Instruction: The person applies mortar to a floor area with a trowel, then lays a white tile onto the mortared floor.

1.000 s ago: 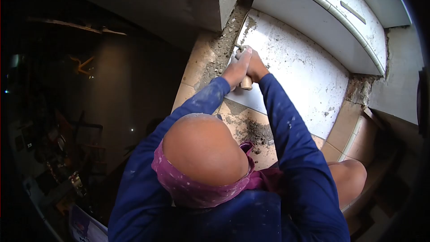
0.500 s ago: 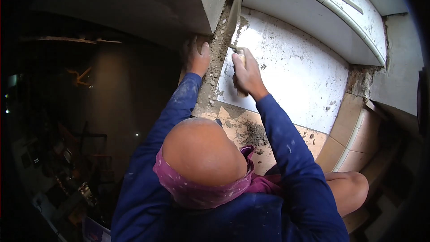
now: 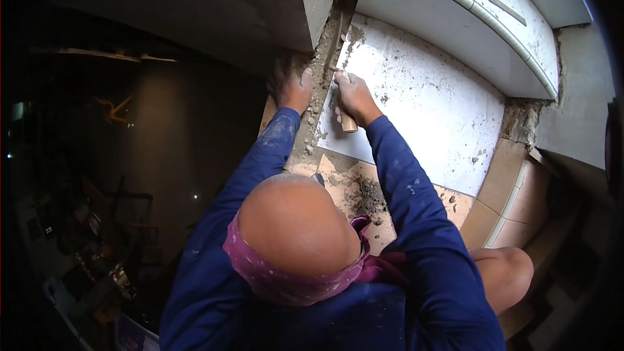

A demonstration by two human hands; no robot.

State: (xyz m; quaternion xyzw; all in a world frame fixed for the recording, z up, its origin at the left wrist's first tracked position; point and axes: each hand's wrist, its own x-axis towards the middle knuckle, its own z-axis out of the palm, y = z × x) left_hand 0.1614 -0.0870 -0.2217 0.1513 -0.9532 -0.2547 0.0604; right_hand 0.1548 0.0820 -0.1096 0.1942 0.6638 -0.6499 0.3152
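My right hand (image 3: 356,99) is wrapped round the wooden handle of a trowel (image 3: 350,125). Its narrow metal blade points away from me, edge-on in the gap beside the white board (image 3: 429,104). Rough mortar and rubble (image 3: 313,101) fill the strip between my two hands. On the strip's left side my left hand (image 3: 294,91) rests near the foot of the wall corner, fingers spread and partly in shadow, thumb apart. It holds nothing that I can see.
A tiled white ledge (image 3: 468,0) curves above the board. Below the board, loose dark debris (image 3: 369,196) lies on the beige floor tiles (image 3: 335,179). The wall corner (image 3: 311,26) juts in close to my left hand. Dim clutter stands at the lower left.
The trowel has turned from a raised, broad-side view to edge-on and lower in the gap. My right hand has shifted slightly left; my left hand has barely moved.
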